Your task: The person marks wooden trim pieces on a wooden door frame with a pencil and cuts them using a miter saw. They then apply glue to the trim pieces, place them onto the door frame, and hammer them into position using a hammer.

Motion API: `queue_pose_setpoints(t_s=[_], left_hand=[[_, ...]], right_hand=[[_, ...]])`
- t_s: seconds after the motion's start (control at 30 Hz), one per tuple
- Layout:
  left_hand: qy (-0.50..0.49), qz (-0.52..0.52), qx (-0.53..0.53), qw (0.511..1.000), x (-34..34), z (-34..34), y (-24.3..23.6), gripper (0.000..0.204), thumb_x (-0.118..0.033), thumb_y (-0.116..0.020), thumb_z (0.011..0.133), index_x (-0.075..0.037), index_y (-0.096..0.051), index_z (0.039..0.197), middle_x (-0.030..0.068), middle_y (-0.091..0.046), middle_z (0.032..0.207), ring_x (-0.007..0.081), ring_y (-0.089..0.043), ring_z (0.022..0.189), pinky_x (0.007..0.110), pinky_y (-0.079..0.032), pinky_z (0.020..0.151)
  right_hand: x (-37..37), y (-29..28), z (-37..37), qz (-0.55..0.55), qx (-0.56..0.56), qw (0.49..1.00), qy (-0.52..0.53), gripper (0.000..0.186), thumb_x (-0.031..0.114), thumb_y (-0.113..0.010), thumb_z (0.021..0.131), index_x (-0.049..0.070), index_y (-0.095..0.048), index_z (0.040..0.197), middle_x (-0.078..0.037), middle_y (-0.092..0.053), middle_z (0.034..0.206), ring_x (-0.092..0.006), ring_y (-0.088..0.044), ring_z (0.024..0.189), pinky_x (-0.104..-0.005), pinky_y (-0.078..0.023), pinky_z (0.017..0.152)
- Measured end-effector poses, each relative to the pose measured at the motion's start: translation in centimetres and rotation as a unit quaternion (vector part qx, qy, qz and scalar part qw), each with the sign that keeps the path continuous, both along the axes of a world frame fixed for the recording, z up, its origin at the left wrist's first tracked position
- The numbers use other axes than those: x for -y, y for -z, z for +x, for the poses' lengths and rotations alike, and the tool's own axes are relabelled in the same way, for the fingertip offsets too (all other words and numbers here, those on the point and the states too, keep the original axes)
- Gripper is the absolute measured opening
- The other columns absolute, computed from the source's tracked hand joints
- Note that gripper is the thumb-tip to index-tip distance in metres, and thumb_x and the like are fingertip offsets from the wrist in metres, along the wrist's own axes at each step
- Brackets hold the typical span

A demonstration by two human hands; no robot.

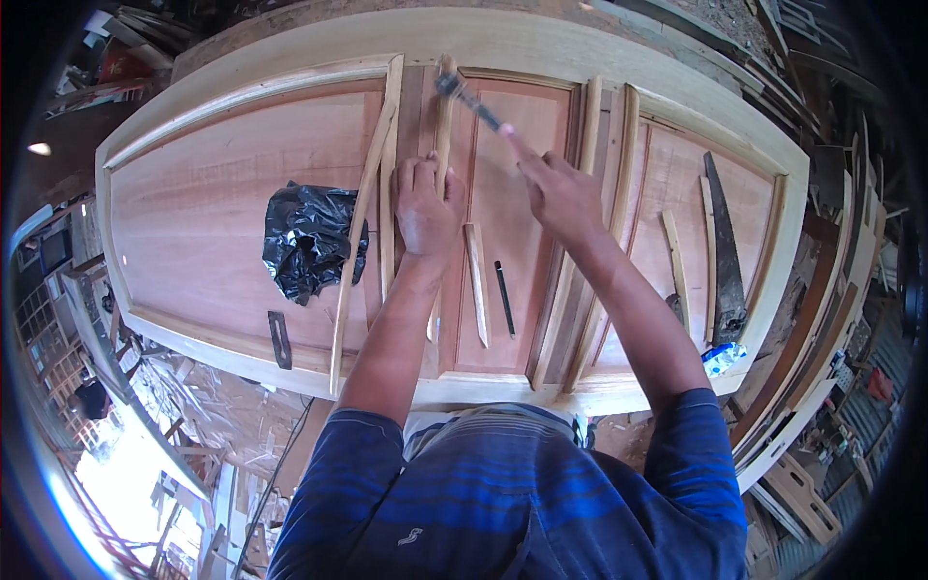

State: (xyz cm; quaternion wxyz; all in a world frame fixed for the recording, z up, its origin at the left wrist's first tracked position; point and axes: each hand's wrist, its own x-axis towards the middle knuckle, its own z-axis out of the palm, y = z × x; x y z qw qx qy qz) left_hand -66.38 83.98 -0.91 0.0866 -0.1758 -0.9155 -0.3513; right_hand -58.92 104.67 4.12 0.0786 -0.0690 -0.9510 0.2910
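A pale wooden panel door (464,34) lies flat in front of me. My left hand (427,211) has its fingers curled around a wooden moulding strip (445,130) along the left edge of the middle panel. In my right hand (563,198) is a hammer (478,108), its handle gripped with the index finger stretched along it. The hammer's head is over the far end of that strip; I cannot tell whether it touches. Just right of my left hand lie a short wood strip (478,285) and a dark pencil (505,298).
On the left panel sit a crumpled black plastic bag (302,242), a long loose strip (358,232) and a flat dark metal piece (279,339). A handsaw (725,256) and a blue-white packet (723,359) lie at the right. Wood shavings (217,406) cover the floor.
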Motion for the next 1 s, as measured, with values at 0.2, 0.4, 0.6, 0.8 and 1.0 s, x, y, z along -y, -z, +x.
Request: queue_pose_setpoints(t_s=[0.2,0.4,0.6,0.8,1.0], left_hand=[[0.011,-0.04,-0.009,0.999,0.9,0.8,-0.7,0.03,-0.013,-0.074,0.091,0.001,-0.07,0.117,0.0207,-0.066,0.112,0.0415,-0.064,0.107,0.051,-0.054,0.095],[0.004,-0.034,0.064,0.997,6.7,10.3,-2.4,0.03,-0.01,-0.079,0.091,0.001,-0.068,0.117,0.0196,-0.068,0.107,0.033,-0.068,0.094,0.042,-0.059,0.08],[0.008,-0.04,0.113,0.993,10.3,14.7,-3.3,0.026,-0.008,-0.081,0.09,0.001,-0.068,0.11,0.017,-0.068,0.104,0.0282,-0.069,0.088,0.037,-0.06,0.077],[0.008,-0.063,0.074,0.995,9.8,14.7,-2.7,0.023,-0.008,-0.081,0.089,0.003,-0.068,0.105,0.017,-0.068,0.101,0.0294,-0.069,0.088,0.038,-0.059,0.078],[0.009,-0.097,0.041,0.994,9.8,15.1,-2.6,0.022,-0.007,-0.079,0.088,0.002,-0.069,0.105,0.0172,-0.067,0.1,0.0331,-0.068,0.092,0.041,-0.059,0.082]], right_hand=[[2.0,-2.6,1.2,0.014,0.034,0.999,0.039,0.071,0.007,-0.066,0.101,0.034,-0.048,0.164,-0.013,-0.066,0.082,-0.0343,-0.068,0.071,-0.0479,-0.056,0.067],[4.7,-3.8,14.1,-0.121,-0.045,0.983,0.127,0.071,0.002,-0.072,0.098,0.024,-0.053,0.162,-0.015,-0.066,0.083,-0.0308,-0.064,0.068,-0.0427,-0.055,0.067],[8.2,-3.2,23.2,-0.163,0.065,0.966,0.192,0.072,0.004,-0.075,0.097,0.032,-0.054,0.16,-0.014,-0.068,0.086,-0.031,-0.07,0.074,-0.0457,-0.057,0.068],[9.8,-3.1,25.1,-0.139,0.064,0.969,0.196,0.064,0.001,-0.073,0.099,0.02,-0.059,0.158,-0.015,-0.065,0.081,-0.0251,-0.064,0.068,-0.0392,-0.055,0.069],[10.4,-3.2,25.8,-0.133,0.043,0.969,0.203,0.065,0.005,-0.072,0.101,0.026,-0.056,0.16,-0.016,-0.07,0.089,-0.0286,-0.07,0.074,-0.0407,-0.057,0.072]])
